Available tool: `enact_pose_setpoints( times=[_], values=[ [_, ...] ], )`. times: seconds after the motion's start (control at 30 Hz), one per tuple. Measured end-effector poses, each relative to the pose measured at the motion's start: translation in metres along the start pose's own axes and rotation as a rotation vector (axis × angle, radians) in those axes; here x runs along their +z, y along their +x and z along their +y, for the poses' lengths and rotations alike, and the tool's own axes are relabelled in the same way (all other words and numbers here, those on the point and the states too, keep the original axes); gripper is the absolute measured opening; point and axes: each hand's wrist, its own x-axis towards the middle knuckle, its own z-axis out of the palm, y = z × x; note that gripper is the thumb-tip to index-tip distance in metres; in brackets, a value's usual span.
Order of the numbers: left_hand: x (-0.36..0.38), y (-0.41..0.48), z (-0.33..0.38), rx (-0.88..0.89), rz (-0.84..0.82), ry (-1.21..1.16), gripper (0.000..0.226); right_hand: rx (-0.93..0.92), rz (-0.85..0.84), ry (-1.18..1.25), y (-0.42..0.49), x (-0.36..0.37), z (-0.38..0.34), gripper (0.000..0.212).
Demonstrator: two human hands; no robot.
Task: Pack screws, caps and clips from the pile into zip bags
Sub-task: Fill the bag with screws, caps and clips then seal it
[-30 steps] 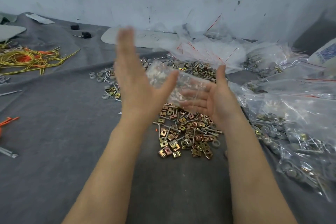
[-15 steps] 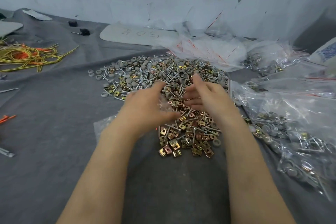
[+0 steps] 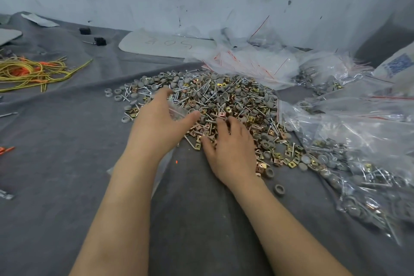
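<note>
A wide pile (image 3: 224,98) of silver screws, grey round caps and brass-coloured clips lies on the grey cloth. My left hand (image 3: 159,123) hovers at the pile's left edge and pinches the mouth of an empty clear zip bag (image 3: 177,112) between thumb and fingers; the rest of the bag trails under my forearm. My right hand (image 3: 233,148) lies palm down on the near part of the pile, its fingers curled into the brass clips (image 3: 201,134). The fingertips are hidden.
Filled zip bags (image 3: 358,163) are heaped on the right, empty red-lined bags (image 3: 251,63) behind the pile. Yellow and orange wires (image 3: 33,71) lie far left, a grey plate (image 3: 165,46) by the wall, and a loose cap (image 3: 279,190) by my right wrist.
Both hands came down from holding the bag up in the air. The left moved to the pile's left edge with the bag. The right pulled nearer and curled into the clips.
</note>
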Motion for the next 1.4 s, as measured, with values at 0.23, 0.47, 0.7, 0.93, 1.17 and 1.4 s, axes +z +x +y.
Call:
enact_pose_setpoints(
  times=[0.23, 0.47, 0.7, 0.93, 1.17, 1.4],
  values=[
    [-0.005, -0.001, -0.004, -0.031, -0.026, 0.022, 0.081, 0.108, 0.195, 0.251, 0.054, -0.003, 0.025, 0.032],
    [-0.002, -0.004, -0.002, -0.068, -0.172, 0.148, 0.092, 0.025, 0.258, 0.392, 0.054, -0.020, 0.012, 0.026],
    [0.002, -0.004, -0.002, -0.034, -0.231, 0.242, 0.093, -0.113, -0.009, 0.176, 0.051, 0.004, -0.010, 0.032],
    [0.018, -0.004, 0.002, 0.049, -0.262, 0.235, 0.097, 0.001, 0.167, 0.517, 0.045, -0.004, -0.008, 0.008],
    [0.029, -0.003, 0.003, 0.100, -0.279, 0.234, 0.096, 0.138, 0.026, 1.029, 0.036, -0.036, 0.009, 0.008],
    [0.029, -0.003, 0.002, 0.106, -0.256, 0.231, 0.094, 0.129, 0.171, 0.764, 0.038, -0.038, 0.020, 0.017]
  ],
)
